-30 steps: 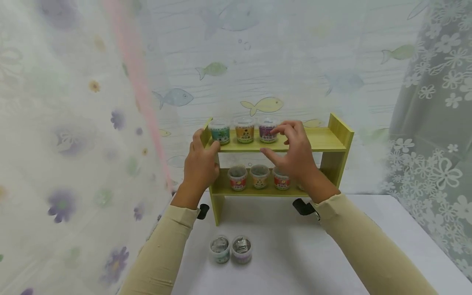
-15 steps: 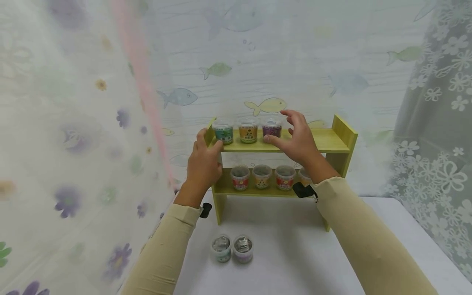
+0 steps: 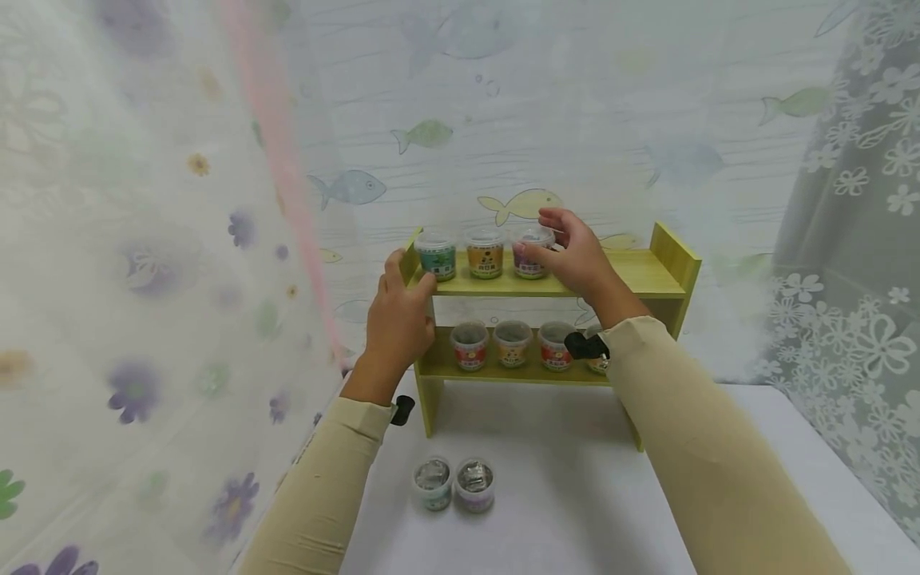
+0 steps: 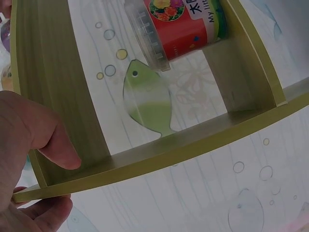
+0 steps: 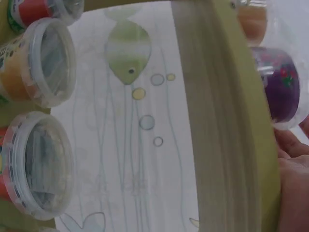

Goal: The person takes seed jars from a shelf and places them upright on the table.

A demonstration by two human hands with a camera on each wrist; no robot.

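Observation:
A yellow-green two-tier wooden shelf [image 3: 643, 275] stands on the white table. On its upper board are a teal-labelled plastic cup [image 3: 437, 259], an orange-labelled cup [image 3: 485, 257] and a purple-labelled cup [image 3: 530, 267], all with clear lids. My right hand [image 3: 580, 254] holds the purple cup from its right side, thumb across the front and fingers behind; the cup [image 5: 280, 84] also shows at the right of the right wrist view. My left hand [image 3: 398, 319] grips the shelf's left side panel, with the thumb [image 4: 63, 150] inside and fingers outside.
Several lidded cups line the lower board, among them a red-labelled cup [image 3: 470, 351] and an orange one [image 3: 513, 348]. Two foil-topped cups, one teal [image 3: 434, 497] and one purple [image 3: 475, 498], stand on the table in front. Patterned curtains [image 3: 345, 104] hang behind and at both sides.
My right thumb and fingers have spread from the purple cup's right side and then come in around it. The left hand keeps its grip on the shelf.

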